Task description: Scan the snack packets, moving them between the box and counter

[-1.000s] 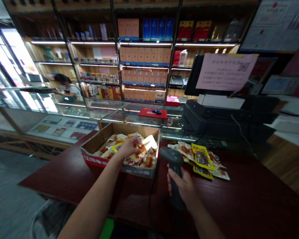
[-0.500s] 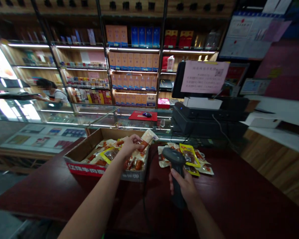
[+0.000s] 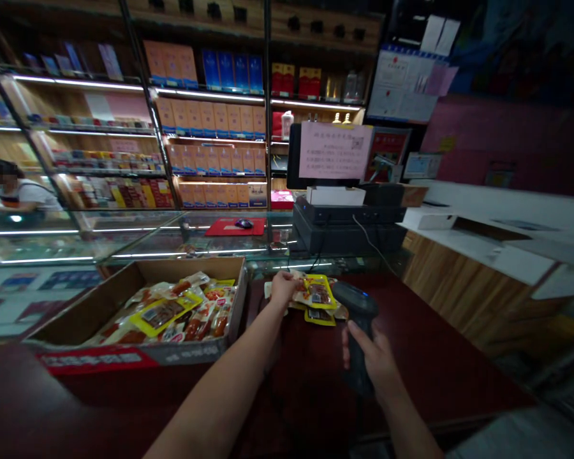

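Note:
My left hand reaches over the dark red counter, its fingers closed on a snack packet at the edge of a small pile of snack packets. My right hand is wrapped round the handle of a black barcode scanner, whose head sits just right of the pile. A cardboard box with several more snack packets stands to the left of my left arm.
A black cash register with a screen and a pink notice stands behind the pile on a glass display case. Shelves of boxed goods fill the back wall. A person sits at far left. A white counter runs along the right.
My left hand has left the box and carried a packet rightward to the pile beside the scanner. The view has swung to the right.

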Demonstrator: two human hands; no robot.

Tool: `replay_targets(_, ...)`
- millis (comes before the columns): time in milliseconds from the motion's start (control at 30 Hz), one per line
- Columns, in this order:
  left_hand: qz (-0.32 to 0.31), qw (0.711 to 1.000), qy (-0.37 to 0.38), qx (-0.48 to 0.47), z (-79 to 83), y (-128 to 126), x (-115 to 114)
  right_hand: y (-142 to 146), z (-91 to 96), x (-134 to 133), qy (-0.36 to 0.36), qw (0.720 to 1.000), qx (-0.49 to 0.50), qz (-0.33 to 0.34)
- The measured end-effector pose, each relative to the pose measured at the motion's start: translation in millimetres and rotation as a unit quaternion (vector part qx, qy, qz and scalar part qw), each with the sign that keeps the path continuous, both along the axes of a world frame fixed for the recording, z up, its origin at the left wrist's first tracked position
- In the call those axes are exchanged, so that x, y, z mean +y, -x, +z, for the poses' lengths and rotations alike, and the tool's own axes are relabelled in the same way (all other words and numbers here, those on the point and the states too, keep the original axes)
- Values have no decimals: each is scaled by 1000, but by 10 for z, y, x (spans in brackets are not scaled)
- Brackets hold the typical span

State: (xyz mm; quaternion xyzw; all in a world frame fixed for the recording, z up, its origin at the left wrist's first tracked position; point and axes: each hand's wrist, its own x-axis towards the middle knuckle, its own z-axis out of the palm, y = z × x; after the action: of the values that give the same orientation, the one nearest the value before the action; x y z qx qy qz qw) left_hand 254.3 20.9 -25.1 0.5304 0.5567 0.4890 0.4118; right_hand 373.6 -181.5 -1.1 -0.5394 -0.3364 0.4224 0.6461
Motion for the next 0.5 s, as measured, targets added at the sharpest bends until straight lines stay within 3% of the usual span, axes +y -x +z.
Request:
replay_targets(133,13,996,-43,81,-39,100,-15,-4,-14,-24,2,1000,9,4)
replay_targets(333,-2,993,-83,88,114,384,-110,171,-18,25,-22,998,24,53)
replay_targets(500,-7,987,-114,115,263,952,-157,404,-57,92,4,994,21,109)
